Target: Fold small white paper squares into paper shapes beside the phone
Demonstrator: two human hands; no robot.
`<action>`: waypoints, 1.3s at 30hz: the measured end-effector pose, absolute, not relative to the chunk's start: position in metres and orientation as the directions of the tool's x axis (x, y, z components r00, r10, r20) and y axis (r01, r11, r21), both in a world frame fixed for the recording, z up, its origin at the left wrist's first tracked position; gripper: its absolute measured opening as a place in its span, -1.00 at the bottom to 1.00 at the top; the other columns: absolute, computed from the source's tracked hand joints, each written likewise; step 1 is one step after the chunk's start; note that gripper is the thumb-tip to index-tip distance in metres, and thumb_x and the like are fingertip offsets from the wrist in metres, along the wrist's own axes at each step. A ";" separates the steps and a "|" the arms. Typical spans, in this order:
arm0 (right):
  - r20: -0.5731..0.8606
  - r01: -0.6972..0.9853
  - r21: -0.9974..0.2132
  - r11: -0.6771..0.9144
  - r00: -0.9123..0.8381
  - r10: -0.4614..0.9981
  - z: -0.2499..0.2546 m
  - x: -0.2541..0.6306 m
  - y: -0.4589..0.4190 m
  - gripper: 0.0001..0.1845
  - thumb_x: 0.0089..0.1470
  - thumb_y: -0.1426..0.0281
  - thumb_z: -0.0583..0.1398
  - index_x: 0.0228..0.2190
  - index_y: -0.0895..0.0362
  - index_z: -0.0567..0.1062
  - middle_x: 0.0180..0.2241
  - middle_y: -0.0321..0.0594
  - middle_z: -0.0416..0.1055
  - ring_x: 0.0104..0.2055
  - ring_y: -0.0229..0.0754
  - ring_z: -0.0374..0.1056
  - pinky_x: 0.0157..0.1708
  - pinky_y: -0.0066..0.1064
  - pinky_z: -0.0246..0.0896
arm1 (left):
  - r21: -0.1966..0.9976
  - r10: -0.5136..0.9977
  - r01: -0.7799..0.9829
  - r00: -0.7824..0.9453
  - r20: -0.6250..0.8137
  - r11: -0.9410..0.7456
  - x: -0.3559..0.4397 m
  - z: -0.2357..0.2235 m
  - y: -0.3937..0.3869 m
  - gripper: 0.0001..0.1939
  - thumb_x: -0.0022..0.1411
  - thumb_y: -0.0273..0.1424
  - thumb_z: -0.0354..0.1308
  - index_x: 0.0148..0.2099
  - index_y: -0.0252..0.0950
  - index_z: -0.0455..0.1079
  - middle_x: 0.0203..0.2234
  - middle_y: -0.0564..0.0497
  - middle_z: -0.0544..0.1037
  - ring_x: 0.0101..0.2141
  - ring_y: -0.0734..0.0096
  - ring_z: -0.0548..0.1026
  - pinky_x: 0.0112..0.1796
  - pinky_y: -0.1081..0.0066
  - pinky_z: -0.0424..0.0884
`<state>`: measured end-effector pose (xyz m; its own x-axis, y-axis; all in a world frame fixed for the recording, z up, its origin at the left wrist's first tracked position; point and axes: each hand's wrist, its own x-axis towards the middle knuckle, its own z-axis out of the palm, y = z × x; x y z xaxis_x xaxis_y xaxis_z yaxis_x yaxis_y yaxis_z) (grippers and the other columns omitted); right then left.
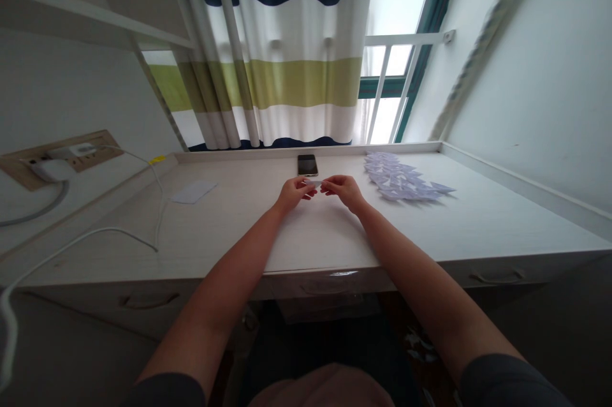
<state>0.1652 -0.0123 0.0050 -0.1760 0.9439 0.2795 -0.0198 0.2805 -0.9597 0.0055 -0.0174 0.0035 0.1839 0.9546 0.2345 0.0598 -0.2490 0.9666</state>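
A small piece of folded white paper [314,184] is held just above the desk between my two hands. My left hand [292,194] pinches its left end, and my right hand [345,191] pinches the right end. The fingers hide much of the paper, so its full shape cannot be made out. Right behind the hands a dark-screened phone [307,164] lies flat. To the right of my right hand spreads a pile of many small pointed folded paper pieces [399,178].
On the left of the white desk [229,228] lie some flat white paper sheets [195,192]. A white cable [119,229] runs from the wall socket [62,155] across the desk's left side. A raised rim edges the back, below a striped curtain [296,81].
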 end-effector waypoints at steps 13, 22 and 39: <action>0.361 0.078 -0.923 0.377 -0.162 0.918 0.001 0.166 -0.009 -0.76 -0.22 0.24 0.21 -0.54 0.16 0.38 -0.73 -0.38 0.28 -0.68 -0.35 0.21 -0.66 -0.50 0.10 | 0.993 0.965 0.032 0.243 0.099 -0.110 0.005 0.008 -0.021 -0.66 -0.02 -0.16 0.13 -0.36 -0.37 0.32 -0.56 -0.06 0.50 -0.48 0.38 0.48 -0.44 0.40 0.35; 0.413 0.079 -0.896 0.437 -0.217 0.885 0.002 0.163 -0.012 -0.77 -0.19 0.24 0.19 -0.50 0.16 0.40 -0.69 -0.33 0.34 -0.64 -0.33 0.25 -0.67 -0.52 0.06 | 0.999 0.922 -0.040 0.386 0.002 0.015 0.000 0.007 -0.022 -0.70 -0.14 -0.32 0.27 -0.33 -0.36 0.36 -0.43 -0.06 0.50 -0.40 0.44 0.47 -0.37 0.44 0.35; 0.363 0.052 -0.923 0.382 -0.220 0.906 -0.003 0.160 -0.010 -0.73 -0.30 0.26 0.28 -0.49 0.16 0.48 -0.54 -0.25 0.43 -0.55 -0.30 0.32 -0.53 -0.42 0.29 | 0.991 0.943 -0.019 0.304 0.132 -0.133 0.006 0.000 -0.019 -0.59 -0.25 -0.33 0.35 -0.33 -0.39 0.32 -0.57 -0.01 0.50 -0.48 0.41 0.49 -0.30 0.27 0.40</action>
<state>0.1595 -0.0098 -0.0032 -0.2197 0.9057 0.3625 0.0522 0.3820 -0.9227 0.0064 -0.0185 -0.0004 0.3045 0.9433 0.1324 -0.0186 -0.1331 0.9909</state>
